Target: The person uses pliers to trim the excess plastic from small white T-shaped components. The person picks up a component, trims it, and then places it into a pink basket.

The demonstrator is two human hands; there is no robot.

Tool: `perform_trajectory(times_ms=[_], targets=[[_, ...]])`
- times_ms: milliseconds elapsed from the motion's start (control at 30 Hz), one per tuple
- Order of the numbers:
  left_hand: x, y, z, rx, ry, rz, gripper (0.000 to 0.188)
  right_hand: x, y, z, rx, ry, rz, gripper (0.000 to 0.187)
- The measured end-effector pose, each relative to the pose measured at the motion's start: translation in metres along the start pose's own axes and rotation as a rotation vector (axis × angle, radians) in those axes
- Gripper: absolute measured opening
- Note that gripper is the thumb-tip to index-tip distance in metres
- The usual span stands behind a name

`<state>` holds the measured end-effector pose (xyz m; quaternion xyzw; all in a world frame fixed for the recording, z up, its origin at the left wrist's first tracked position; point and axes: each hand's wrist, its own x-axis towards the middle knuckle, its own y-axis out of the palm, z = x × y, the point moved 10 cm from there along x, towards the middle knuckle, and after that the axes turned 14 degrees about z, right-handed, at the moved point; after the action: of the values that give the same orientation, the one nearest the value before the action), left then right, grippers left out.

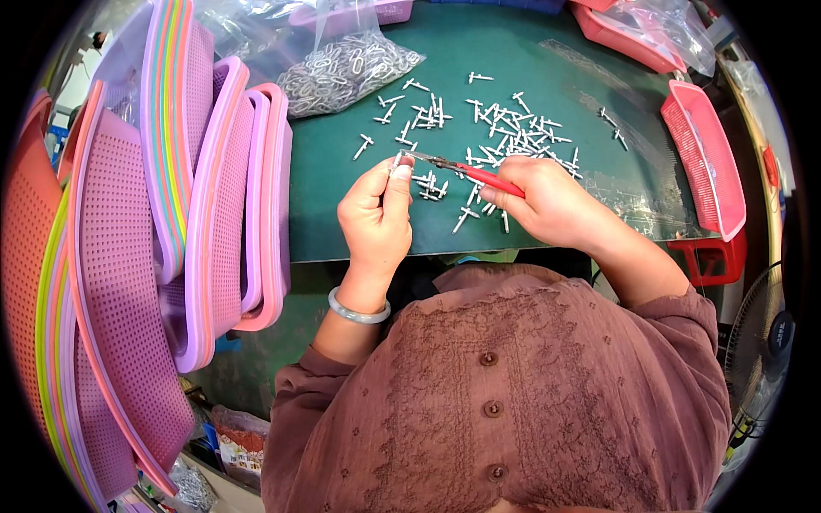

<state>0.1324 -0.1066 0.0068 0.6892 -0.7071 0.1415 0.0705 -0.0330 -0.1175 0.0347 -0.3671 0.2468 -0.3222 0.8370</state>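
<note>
My left hand (376, 209) is closed, thumb against fingers, on a small silvery part (398, 158) that sticks up past the fingertips. Red-handled pliers (493, 179) are gripped in my right hand (547, 198), their dark jaws pointing left. The jaws' tips reach close to my left fingertips; whether they touch the part is too small to tell. Around and beyond both hands lie many loose silvery T-shaped parts (517, 130) scattered over the green table mat (342, 205). A few of them lie just below the pliers.
A transparent bag of small metal links (342, 73) lies at the back left. Stacked perforated plastic baskets (128, 197) in several colours crowd the left side. A pink basket (705, 158) stands at the right edge, above a red stool (714, 259). A fan (753, 359) is at lower right.
</note>
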Motion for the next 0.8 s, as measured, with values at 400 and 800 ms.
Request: perform_trajectory(times_ms=[400,800], targets=[[0.000,-0.001,-0.004,0.182,0.091,-0.008,0.016,-0.001,-0.001,-0.003,-0.071,0.029,-0.022,0.031],[-0.001,0.002,-0.030,0.477,0.261,-0.045,0.012,-0.006,-0.001,-0.001,-0.300,0.013,-0.142,0.012]])
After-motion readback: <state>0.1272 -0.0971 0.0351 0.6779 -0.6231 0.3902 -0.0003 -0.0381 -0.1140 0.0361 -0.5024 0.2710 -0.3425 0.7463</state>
